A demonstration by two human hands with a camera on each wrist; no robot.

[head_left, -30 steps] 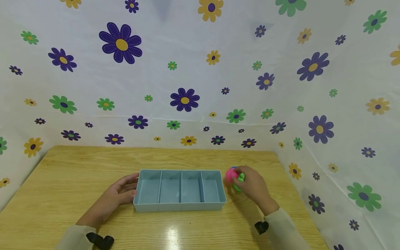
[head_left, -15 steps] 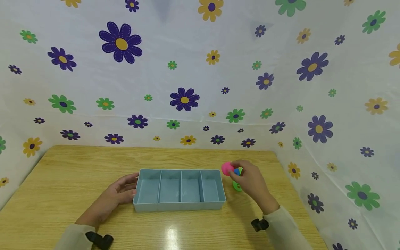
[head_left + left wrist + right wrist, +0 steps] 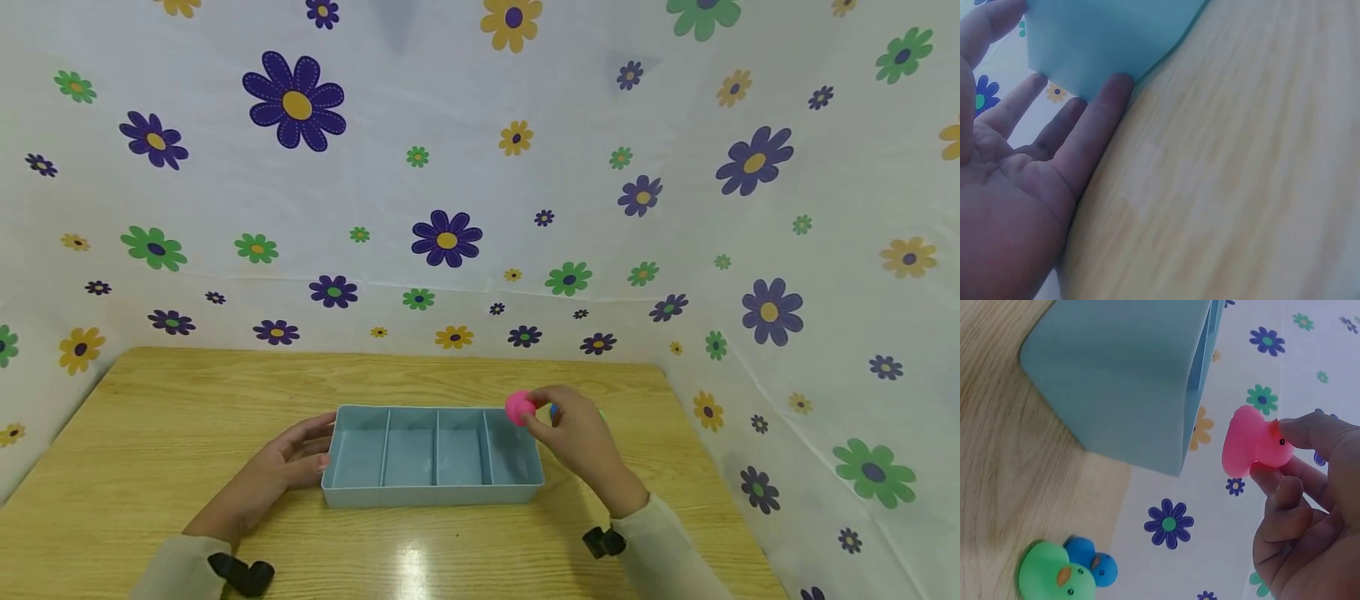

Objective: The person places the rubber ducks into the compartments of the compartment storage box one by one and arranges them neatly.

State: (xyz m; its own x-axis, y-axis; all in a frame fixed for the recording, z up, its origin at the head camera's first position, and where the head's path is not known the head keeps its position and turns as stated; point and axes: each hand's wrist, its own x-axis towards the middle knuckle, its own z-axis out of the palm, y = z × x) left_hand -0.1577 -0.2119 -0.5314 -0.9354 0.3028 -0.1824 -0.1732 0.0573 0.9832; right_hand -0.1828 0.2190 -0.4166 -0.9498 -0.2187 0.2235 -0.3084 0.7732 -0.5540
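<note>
A pink rubber duck (image 3: 1250,444) is pinched by its head between the thumb and fingers of my right hand (image 3: 581,433). In the head view the duck hangs over the far right corner of a blue-grey box (image 3: 432,497) with a row of open compartments. At the box's left end my left hand (image 3: 281,467) touches the end wall with straight fingers, as the left wrist view also shows. Behind the right hand, a green rubber duck (image 3: 1054,575) and a blue rubber duck (image 3: 1088,553) sit close together on the table, mostly hidden in the head view.
The wooden table (image 3: 217,375) carries the box and ducks. A white cloth with printed flowers (image 3: 375,192) rises along the table's back and right edges. A black strap (image 3: 603,542) is on the right wrist, and another black strap (image 3: 242,576) on the left.
My right hand has lifted the pink duck from beside the other ducks and carried it left, over the box's right end. The left hand has stayed at the box.
</note>
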